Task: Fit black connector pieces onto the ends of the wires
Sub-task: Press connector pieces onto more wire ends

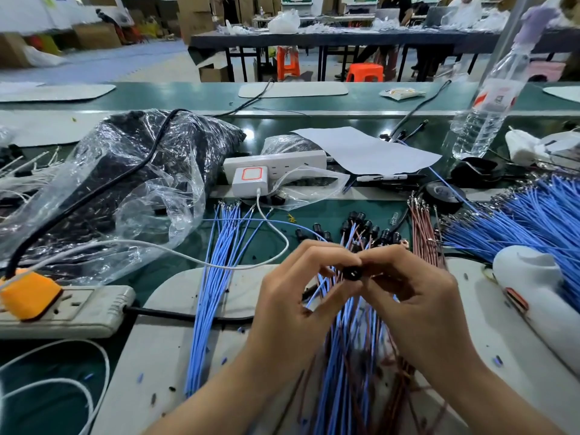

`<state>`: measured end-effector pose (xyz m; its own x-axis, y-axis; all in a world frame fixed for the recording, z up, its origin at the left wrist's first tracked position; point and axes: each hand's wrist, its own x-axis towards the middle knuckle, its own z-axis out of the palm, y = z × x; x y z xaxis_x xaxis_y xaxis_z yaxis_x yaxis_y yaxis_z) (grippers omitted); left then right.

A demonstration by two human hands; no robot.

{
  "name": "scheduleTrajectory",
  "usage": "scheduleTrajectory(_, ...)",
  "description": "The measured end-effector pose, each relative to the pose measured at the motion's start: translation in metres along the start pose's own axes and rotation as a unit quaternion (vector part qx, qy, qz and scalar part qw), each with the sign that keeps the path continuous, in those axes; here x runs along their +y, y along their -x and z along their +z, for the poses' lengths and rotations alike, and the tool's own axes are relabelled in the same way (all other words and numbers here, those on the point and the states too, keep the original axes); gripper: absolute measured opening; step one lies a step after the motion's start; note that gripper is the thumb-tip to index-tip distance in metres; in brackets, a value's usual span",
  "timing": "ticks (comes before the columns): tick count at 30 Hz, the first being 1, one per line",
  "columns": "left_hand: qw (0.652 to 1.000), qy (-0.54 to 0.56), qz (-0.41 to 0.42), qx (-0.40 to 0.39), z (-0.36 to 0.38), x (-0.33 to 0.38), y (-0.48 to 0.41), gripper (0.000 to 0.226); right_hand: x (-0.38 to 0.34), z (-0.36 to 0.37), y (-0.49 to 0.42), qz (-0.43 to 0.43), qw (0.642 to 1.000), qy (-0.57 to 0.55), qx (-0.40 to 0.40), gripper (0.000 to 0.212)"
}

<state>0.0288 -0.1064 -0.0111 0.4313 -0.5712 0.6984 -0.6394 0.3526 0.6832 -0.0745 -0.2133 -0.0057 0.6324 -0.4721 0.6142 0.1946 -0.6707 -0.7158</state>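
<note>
A small round black connector piece (351,273) sits between my two hands, above the grey mat (175,324). My left hand (292,306) pinches it from the left with curled fingers. My right hand (414,302) pinches it from the right, and a blue wire runs down from under the fingers. Below the hands lies a pile of blue and brown wires with connectors fitted (354,356). Loose black connectors (361,229) lie behind the hands. A bundle of bare blue wires (216,277) lies to the left.
A bag of black parts (131,171) fills the left. Two power strips (78,312) (276,166) and a white cable (175,251) cross the bench. A large blue wire heap (514,224), brown wires (423,227), black tape (445,193), a white tool (533,287) and a bottle (486,98) stand right.
</note>
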Motion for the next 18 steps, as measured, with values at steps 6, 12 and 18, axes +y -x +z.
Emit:
scheduleTrajectory(6, 1.0, -0.019, 0.002, 0.004, -0.0018, -0.0007, -0.0006, 0.017, 0.0035, 0.0042, 0.0017, 0.0, 1.0, -0.012, -0.004, 0.028)
scheduleTrajectory(12, 1.0, -0.022, -0.008, -0.006, -0.0027, -0.0023, -0.0008, 0.018, 0.0041, 0.0075, 0.0033, -0.009, 1.0, -0.018, -0.021, 0.021)
scheduleTrajectory(18, 1.0, -0.008, -0.01, -0.01, -0.002, -0.0045, 0.0002, 0.026, 0.0077, 0.0089, 0.0043, -0.011, 0.999, -0.01, -0.037, 0.017)
